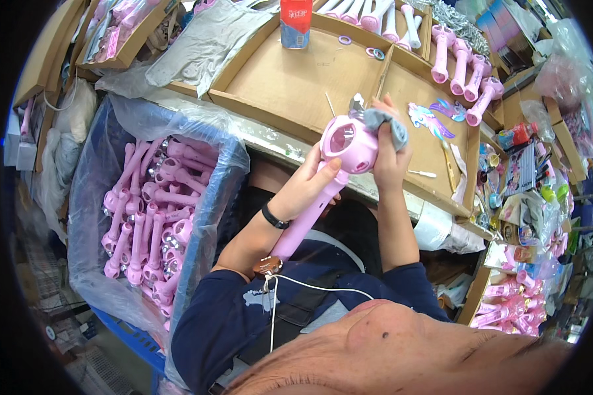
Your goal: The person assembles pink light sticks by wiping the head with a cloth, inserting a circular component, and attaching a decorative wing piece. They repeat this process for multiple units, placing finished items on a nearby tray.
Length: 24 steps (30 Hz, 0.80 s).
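My left hand (309,185) is closed around the neck of a pink plastic toy wand (309,217), just below its round head. The handle slopes down along my left forearm. The wand's head has an oval opening, and a silvery, faceted part tops it. Pinched in my right hand (393,153) is a grey-blue cloth (390,127), which lies against the upper right of the head. Beyond my hands stands a cardboard tray (296,79) with small rings (345,40), unicorn-like stickers or cutouts (427,121), a yellow-handled brush or tool (448,165) and a white swab-like stick (422,174).
At left, a blue crate (210,192) lined with clear plastic holds several pink wands (150,217). More pink wands (459,66) lie at the tray's upper right. A red and blue can (296,24) stands at the tray's back, beside a grey cloth (197,44).
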Tool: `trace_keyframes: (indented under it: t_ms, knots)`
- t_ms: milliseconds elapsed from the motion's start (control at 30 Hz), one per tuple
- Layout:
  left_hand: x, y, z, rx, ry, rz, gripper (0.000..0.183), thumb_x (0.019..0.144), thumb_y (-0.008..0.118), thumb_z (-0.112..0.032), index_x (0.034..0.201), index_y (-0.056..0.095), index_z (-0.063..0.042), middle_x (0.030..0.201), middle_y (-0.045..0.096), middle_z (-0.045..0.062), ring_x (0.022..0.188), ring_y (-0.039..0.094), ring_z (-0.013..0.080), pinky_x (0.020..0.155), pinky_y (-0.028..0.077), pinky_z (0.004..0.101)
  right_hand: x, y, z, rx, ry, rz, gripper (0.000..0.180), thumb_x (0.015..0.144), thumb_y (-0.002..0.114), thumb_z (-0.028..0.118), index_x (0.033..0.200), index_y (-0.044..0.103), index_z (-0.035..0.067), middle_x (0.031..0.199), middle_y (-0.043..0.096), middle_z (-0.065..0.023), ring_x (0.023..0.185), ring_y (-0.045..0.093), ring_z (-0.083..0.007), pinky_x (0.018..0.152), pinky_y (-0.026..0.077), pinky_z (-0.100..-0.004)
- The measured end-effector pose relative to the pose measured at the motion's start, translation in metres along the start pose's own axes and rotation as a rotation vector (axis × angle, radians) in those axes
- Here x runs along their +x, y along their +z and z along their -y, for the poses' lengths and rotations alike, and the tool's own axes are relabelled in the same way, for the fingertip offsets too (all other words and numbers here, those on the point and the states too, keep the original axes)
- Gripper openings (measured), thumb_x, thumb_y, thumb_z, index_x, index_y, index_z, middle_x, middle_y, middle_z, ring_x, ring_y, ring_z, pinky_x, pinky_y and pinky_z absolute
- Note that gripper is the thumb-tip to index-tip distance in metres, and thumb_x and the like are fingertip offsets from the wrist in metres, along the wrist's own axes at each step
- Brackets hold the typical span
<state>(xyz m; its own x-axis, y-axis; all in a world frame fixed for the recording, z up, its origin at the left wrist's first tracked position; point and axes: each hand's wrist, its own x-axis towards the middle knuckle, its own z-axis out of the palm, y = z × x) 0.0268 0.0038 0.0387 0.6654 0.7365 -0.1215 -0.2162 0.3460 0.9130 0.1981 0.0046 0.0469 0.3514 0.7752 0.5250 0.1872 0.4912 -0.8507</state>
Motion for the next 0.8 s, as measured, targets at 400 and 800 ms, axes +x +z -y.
trace_keyframes:
  t_ms: [400, 800]
  knots:
    - [0.003, -0.001, 0.017, 0.173, 0.234, 0.018, 0.068, 0.088, 0.051, -0.006, 0.142, 0.010, -0.003, 0.136, 0.034, 0.013, 0.119, 0.042, 0.0207, 0.096, 0.037, 0.0302, -0.040, -0.002, 0.018, -0.775, -0.652, 0.312, 0.026, 0.074, 0.059, 0.020, 0.098, 0.068, 0.016, 0.112, 0.062, -0.0040, 0.109, 0.053, -0.0216, 0.100, 0.031, -0.0370]
    - [-0.012, 0.003, 0.005, -0.282, -0.077, 0.215, 0.059, 0.088, 0.057, -0.036, 0.131, 0.026, -0.009, 0.099, 0.055, 0.011, 0.072, 0.061, 0.0166, 0.060, 0.052, 0.0275, -0.058, 0.012, 0.006, 0.495, 0.112, -0.341, 0.056, 0.097, 0.034, 0.038, 0.141, 0.022, 0.006, 0.113, 0.049, -0.0076, 0.100, 0.051, -0.0175, 0.089, 0.042, -0.0330]
